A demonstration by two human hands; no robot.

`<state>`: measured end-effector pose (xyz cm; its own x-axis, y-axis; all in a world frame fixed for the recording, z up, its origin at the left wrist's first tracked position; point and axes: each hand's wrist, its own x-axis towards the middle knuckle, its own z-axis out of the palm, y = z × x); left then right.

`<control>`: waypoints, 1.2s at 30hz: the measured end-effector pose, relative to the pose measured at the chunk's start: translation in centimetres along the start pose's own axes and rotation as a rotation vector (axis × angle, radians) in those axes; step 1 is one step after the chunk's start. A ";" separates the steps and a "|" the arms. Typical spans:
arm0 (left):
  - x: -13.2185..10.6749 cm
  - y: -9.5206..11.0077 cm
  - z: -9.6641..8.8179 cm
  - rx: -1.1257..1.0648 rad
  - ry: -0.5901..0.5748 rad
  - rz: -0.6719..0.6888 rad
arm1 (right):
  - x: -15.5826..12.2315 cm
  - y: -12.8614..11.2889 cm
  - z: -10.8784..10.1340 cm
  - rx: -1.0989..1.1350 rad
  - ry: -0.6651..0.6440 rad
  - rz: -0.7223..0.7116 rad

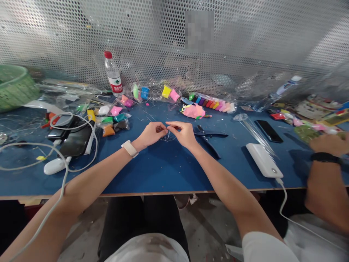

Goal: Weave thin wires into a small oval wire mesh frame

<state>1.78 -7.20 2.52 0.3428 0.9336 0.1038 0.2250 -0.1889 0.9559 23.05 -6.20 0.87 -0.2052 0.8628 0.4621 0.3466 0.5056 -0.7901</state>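
blue tabletop (163, 176); thin strands (168, 135) between left grip (151, 135), right grip (184, 134)

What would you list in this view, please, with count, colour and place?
thin strands: count unclear, pale, at the fingertips
pliers: one, dark blue, right of the hands
clay figure: one, mainly pink, beyond the pliers
clay sticks: one row, multicoloured, behind the figure
clay packets: many, multicoloured, back and left
bottles: two, clear, back left and right
basket: one, green, far left
phone-like devices: two, black, left
smartphone: one, black, right
power bank: one, white, right
cables: several, white, left and right
thin-rod bundle: one, silvery, beside the power bank
tabletop: one, blue, centre
perforated panel: one, grey, background
co-worker's hand: one, black wristband, far right
left hand: one, pale wristband, centre
right hand: one, bare, centre
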 end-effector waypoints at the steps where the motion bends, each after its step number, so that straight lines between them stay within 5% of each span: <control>1: 0.0 -0.1 0.0 0.035 -0.005 0.003 | 0.0 0.2 0.0 0.033 -0.008 0.022; 7: 0.1 -0.3 -0.2 0.276 0.033 0.064 | 0.2 1.0 -0.3 0.112 -0.050 0.125; 11: 0.0 -0.1 -0.1 0.334 0.034 0.083 | 0.1 0.8 -0.1 0.057 -0.043 0.054; 26: 0.1 -0.8 0.3 0.007 0.003 -0.012 | 0.1 0.4 0.4 0.169 0.025 0.144; 36: -0.1 -0.6 0.3 0.107 0.045 0.082 | 0.3 0.5 0.6 0.272 0.027 0.242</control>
<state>1.93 -7.25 1.80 0.3238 0.9259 0.1948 0.2944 -0.2943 0.9092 22.65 -5.73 0.38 -0.1213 0.9591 0.2559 0.1254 0.2706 -0.9545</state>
